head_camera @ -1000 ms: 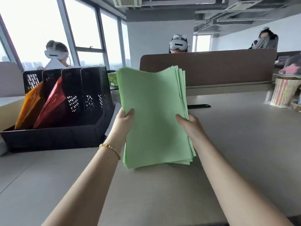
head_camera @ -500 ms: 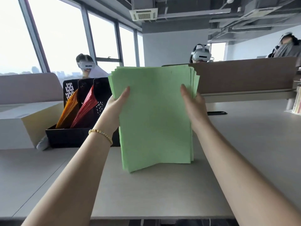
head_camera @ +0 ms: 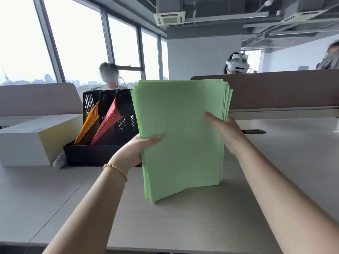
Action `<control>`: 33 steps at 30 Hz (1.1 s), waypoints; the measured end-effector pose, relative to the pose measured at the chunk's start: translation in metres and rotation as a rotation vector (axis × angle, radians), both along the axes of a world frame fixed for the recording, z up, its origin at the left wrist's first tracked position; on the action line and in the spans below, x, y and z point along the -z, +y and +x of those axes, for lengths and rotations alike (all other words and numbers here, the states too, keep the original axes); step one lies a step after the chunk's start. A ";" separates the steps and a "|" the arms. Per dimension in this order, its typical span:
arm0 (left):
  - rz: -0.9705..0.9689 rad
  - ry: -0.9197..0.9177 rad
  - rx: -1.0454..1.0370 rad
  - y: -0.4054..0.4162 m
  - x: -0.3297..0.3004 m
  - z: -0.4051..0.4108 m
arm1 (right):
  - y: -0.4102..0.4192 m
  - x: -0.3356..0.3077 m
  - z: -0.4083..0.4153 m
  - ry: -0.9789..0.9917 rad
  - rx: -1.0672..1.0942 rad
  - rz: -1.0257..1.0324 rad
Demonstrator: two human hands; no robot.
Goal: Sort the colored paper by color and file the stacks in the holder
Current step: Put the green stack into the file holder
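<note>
Green paper stack (head_camera: 181, 132) upright on desk (head_camera: 183, 226), pinched between thumbs and fingers of left hand (head_camera: 135, 149) and right hand (head_camera: 225, 132).

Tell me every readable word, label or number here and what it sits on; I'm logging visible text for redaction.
None can be read.
White box: a small label on top, too blurred to read.
Green paper stack, black file holder, orange paper, red paper: no print visible.

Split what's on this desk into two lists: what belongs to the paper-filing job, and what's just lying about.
Job: green paper stack, held by left hand and right hand; black holder with orange stack and red stack.

Lying about: white box; dark phone.
</note>
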State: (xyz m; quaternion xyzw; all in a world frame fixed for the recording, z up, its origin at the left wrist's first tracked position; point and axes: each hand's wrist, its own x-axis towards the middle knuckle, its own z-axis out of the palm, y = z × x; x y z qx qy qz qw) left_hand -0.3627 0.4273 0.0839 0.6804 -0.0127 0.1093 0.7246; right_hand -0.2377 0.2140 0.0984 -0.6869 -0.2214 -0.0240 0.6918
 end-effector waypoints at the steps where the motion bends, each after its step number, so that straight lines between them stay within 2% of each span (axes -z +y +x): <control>1: -0.013 0.009 -0.038 -0.001 0.001 0.003 | 0.005 0.000 0.000 0.007 0.009 0.010; 5: 0.013 -0.070 -0.229 0.001 -0.012 0.015 | 0.030 -0.009 0.002 -0.018 0.097 0.043; 9: 0.080 -0.102 -0.455 0.029 -0.025 0.022 | 0.075 -0.016 0.006 -0.149 0.139 -0.024; 11: 0.055 -0.136 -0.565 0.050 -0.031 0.022 | 0.107 -0.013 0.009 -0.216 0.164 -0.117; 14: 0.024 -0.238 -0.693 0.086 -0.042 0.020 | 0.159 -0.002 0.008 -0.333 0.213 -0.438; 17: 0.062 -0.296 -0.870 0.117 -0.059 0.017 | 0.209 0.010 -0.002 -0.380 0.051 -0.585; 21: 0.135 -0.370 -1.116 0.145 -0.077 0.016 | 0.267 0.011 -0.020 -0.179 -0.136 -0.548; 25: 0.153 -0.404 -1.187 0.163 -0.073 0.017 | 0.302 0.014 -0.028 -0.019 -0.335 -0.341; 29: 0.170 -0.398 -1.248 0.178 -0.072 0.018 | 0.324 0.015 -0.022 0.002 -0.400 -0.243; 33: 0.208 -0.404 -1.266 0.186 -0.075 0.026 | 0.332 0.008 -0.017 0.010 -0.497 -0.250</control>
